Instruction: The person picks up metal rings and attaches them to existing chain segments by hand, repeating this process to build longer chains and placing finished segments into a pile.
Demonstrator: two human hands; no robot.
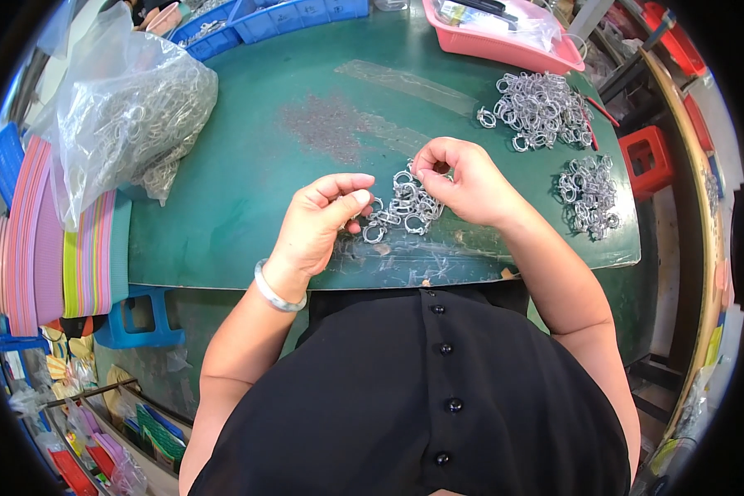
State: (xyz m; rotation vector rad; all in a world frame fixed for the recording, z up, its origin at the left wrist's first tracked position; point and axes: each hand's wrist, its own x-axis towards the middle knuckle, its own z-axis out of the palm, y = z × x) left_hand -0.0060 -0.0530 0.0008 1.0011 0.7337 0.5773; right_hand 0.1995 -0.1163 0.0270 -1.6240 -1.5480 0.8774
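A small pile of silvery metal rings (411,205) lies on the green table between my two hands, close to the front edge. My left hand (310,217), with a pale bangle (274,289) at its wrist, is at the pile's left side. Its fingers curl in toward the thumb, and whatever they hold is too small to make out. Over the pile's right side, my right hand (465,178) has thumb and forefinger brought together in a pinch. What sits between those fingertips is hidden.
A larger heap of metal rings (546,107) and a smaller one (587,197) lie at the right. At the left stands a clear plastic bag (136,107) full of metal pieces. Pink tray (504,43) and blue bins (298,18) line the table's far side.
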